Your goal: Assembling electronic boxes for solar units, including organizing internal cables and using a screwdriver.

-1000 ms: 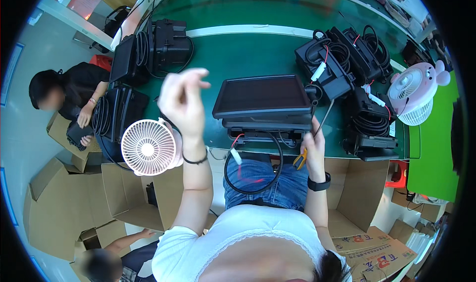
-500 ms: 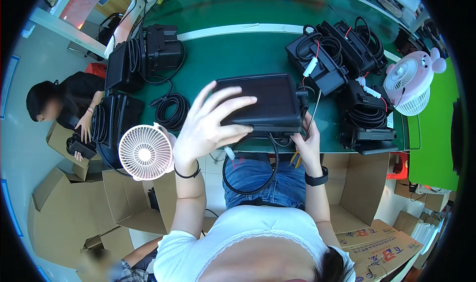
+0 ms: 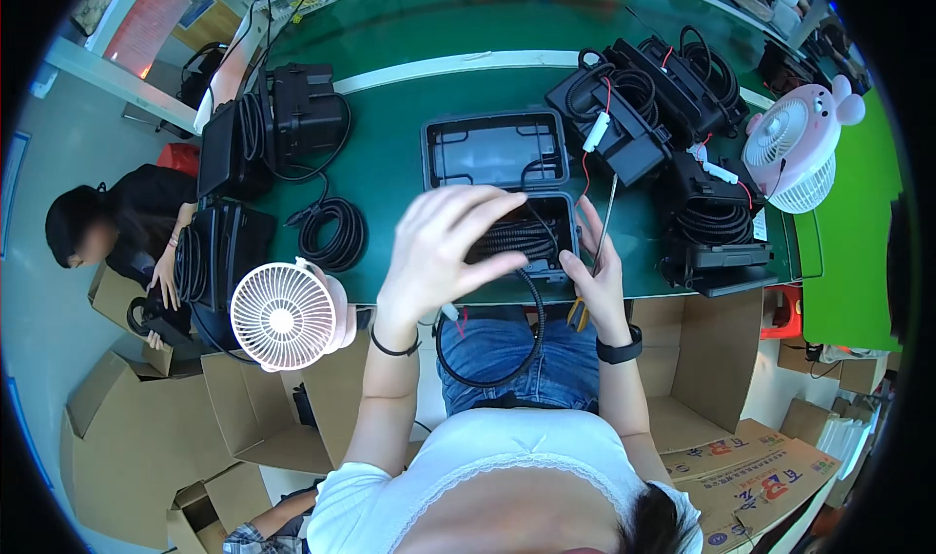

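- An open black case (image 3: 507,189) lies on the green table (image 3: 409,125), right at its near edge in front of the person; its lid is folded back flat, away from the person, and shows a bare inner face.
- The near half of the case holds a coiled black cable (image 3: 517,237); one loop of that cable hangs over the table edge and down above the person's lap.
- The left hand (image 3: 444,252) hovers over the near half of the case with fingers spread and unclenched, gripping nothing; whether its fingertips touch the coil is hard to tell.
- The right hand (image 3: 597,276) rests against the right side of the case, by its near corner, fingers bent on the wall; a tool with yellow handles (image 3: 577,312) shows just below it, and whether the hand grips it cannot be told.
- A white desk fan (image 3: 285,315) stands at the table edge just left of the left forearm.
- A pink and white fan (image 3: 795,150) stands on the far right.
- More black cases with wound cables (image 3: 643,106) sit to the right, others (image 3: 263,130) to the left, with a loose cable coil (image 3: 333,234) near them.
- Another person (image 3: 117,228) sits on the left, beyond the table end, among cardboard boxes (image 3: 127,437).
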A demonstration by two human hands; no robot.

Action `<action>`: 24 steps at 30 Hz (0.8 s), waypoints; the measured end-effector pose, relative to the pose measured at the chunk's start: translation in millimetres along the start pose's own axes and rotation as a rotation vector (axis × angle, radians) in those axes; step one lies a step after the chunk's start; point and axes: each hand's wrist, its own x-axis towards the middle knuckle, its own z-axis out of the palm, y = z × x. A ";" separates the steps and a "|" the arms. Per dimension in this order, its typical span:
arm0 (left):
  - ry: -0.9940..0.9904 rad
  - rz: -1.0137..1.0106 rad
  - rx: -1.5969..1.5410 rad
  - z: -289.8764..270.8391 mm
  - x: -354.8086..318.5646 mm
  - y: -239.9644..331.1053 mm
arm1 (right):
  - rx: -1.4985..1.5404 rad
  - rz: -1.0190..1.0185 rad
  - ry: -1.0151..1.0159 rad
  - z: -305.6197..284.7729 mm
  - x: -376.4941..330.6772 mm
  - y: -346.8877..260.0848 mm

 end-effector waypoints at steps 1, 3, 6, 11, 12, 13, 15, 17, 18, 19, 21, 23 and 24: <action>-0.085 -0.038 0.038 5.3 -0.9 5.3 | 0.021 -0.004 -0.002 0.5 -0.1 1.0; -0.183 -0.050 -0.057 19.3 -11.9 -5.7 | 0.032 0.002 -0.012 -1.5 0.4 4.3; -0.171 -0.058 -0.140 27.2 -22.5 -10.5 | 0.033 0.000 -0.014 -1.5 0.4 5.9; 0.433 -0.108 -0.614 24.7 -53.4 -24.5 | -0.034 -0.024 0.004 -1.3 -0.5 2.1; 0.576 -0.090 -0.678 22.1 -60.2 -25.2 | -0.059 -0.028 -0.002 -1.4 0.1 0.6; 0.717 -0.019 -0.670 21.9 -63.4 -28.0 | -0.084 -0.032 -0.008 -1.1 0.5 -0.1; 0.745 -0.018 -0.336 6.7 -76.3 -32.1 | -0.076 -0.028 -0.012 -0.2 0.4 0.7; 0.644 -0.157 0.024 -3.8 -84.1 -35.9 | -0.038 -0.012 -0.002 -0.9 0.2 2.1; 0.548 -0.221 0.174 -8.8 -84.7 -35.9 | -0.052 -0.011 0.000 -0.9 0.1 1.6; 0.436 -0.300 0.252 -12.1 -82.5 -34.2 | -0.050 -0.013 0.004 -0.6 0.2 1.5; 0.189 -0.489 0.155 -10.6 -85.0 -37.6 | -0.050 -0.014 0.013 -0.3 -0.7 0.3; -0.009 -0.520 0.104 -12.7 -97.1 -36.1 | -0.053 -0.017 0.003 -0.6 -0.5 -1.0; -0.054 -0.524 0.130 -12.3 -97.6 -31.6 | -0.063 -0.023 0.001 -1.0 -0.3 -2.6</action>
